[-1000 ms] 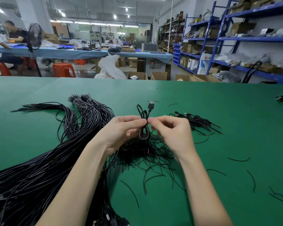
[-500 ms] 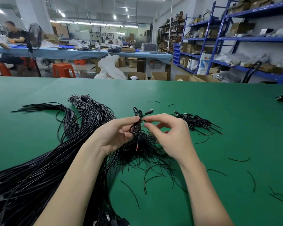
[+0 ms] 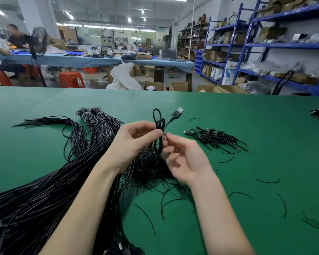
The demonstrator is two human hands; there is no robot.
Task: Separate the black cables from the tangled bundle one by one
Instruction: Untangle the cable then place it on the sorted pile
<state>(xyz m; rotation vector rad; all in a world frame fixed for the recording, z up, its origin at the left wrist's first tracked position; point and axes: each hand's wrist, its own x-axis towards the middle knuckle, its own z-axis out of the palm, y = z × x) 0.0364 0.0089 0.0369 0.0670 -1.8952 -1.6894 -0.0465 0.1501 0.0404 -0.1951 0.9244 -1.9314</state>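
- Cable [image 3: 159, 142] at frame centre, coiled in loops with its USB plug [image 3: 178, 112] poking up, pinched in my left hand [image 3: 134, 144].
- My right hand [image 3: 182, 159] pinches a thin tie at the coil; next, I judge, it needs unwinding.
- Tangled bundle [image 3: 44, 181] sprawls lower left; separated cables [image 3: 215, 138] lie right on the green table [image 3: 247, 111].

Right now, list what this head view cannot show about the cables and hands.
- Big cable bundle: near ends cut off by the left and bottom edges.
- Coiled cable: lower part hidden between left hand and right hand.
- Tie scraps: partly covered by both hands.
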